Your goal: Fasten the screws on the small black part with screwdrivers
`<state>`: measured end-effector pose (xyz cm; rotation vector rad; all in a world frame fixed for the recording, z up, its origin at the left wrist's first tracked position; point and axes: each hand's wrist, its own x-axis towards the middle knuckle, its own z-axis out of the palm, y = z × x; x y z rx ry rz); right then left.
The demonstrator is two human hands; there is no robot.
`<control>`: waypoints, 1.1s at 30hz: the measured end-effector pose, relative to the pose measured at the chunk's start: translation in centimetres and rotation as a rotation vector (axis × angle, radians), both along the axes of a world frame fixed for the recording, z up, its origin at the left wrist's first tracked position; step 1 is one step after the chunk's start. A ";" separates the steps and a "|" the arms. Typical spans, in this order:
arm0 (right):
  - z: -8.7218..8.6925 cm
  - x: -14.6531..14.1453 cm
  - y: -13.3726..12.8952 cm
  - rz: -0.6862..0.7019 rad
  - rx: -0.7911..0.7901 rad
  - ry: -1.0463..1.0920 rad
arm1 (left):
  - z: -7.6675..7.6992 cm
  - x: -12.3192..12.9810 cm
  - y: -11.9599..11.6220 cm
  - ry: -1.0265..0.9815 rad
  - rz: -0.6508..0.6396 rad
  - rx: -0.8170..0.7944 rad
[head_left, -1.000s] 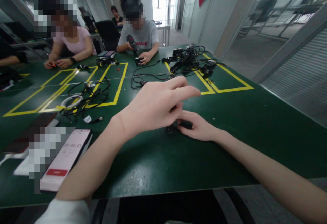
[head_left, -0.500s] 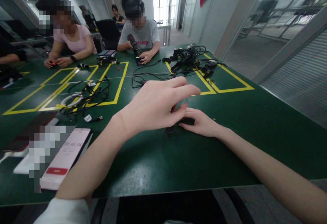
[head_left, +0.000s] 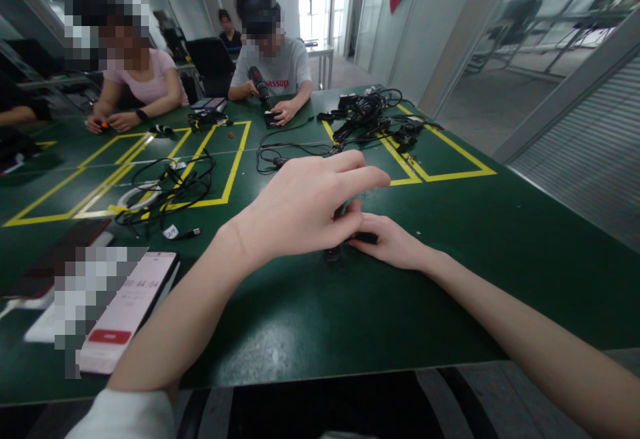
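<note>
My left hand arches over the table with thumb and fingers curled round a dark upright piece, mostly hidden behind them. Its forefinger side stretches out to the right. A short black end shows below this hand, close to the tabletop. Against it, my right hand rests low on the table, pinching a small black object. The fingertips of both hands nearly meet. What the two dark pieces are, and whether they are joined, I cannot make out.
The green table has yellow tape outlines. Looped black cables lie left, with a bigger cable heap at far right. A phone lies near my left forearm. Across the table, a co-worker holds a power screwdriver; another handles something orange.
My hands stay nearly in place. A red part seen earlier between my left fingers is now hidden or turned away, and the left fingers have shifted slightly.
</note>
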<state>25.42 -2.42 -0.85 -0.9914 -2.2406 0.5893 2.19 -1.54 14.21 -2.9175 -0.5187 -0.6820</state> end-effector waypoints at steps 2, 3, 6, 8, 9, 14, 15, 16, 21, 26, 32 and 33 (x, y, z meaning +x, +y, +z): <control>0.0 -0.1 0.0 0.003 0.008 0.001 | 0.0 0.0 0.0 -0.013 -0.021 0.013; 0.0 -0.1 0.0 0.007 0.014 0.002 | 0.0 0.0 0.1 -0.019 -0.031 0.017; -0.1 -0.1 0.0 0.018 0.024 0.004 | 0.0 0.0 0.1 -0.013 -0.031 0.017; -0.2 -0.1 0.0 0.027 0.020 0.002 | -0.1 0.0 0.1 -0.009 -0.007 0.018; -0.2 -0.1 0.0 0.029 0.019 0.001 | -0.1 -0.1 0.1 -0.012 0.006 0.020; -0.1 -0.4 -0.1 0.003 0.015 0.015 | 0.0 -0.1 -0.1 -0.011 -0.007 0.007; 0.0 -0.4 -0.2 -0.004 0.010 0.014 | 0.0 0.0 -0.1 -0.007 -0.020 0.006; 0.0 -0.5 -0.2 -0.007 0.004 0.011 | 0.0 0.0 0.0 -0.006 -0.029 0.008; -0.1 -0.6 -0.2 0.022 0.001 0.004 | -0.1 0.0 0.1 -0.009 0.015 0.022; 0.0 -0.8 -0.3 0.031 0.024 0.034 | 0.0 0.0 0.0 -0.012 -0.012 0.007; 0.9 -1.1 -0.9 0.035 0.036 0.059 | -0.1 0.0 0.1 -0.013 0.010 0.005; 1.0 -1.1 -1.0 0.039 0.039 0.065 | -0.1 0.0 0.1 -0.015 0.024 0.003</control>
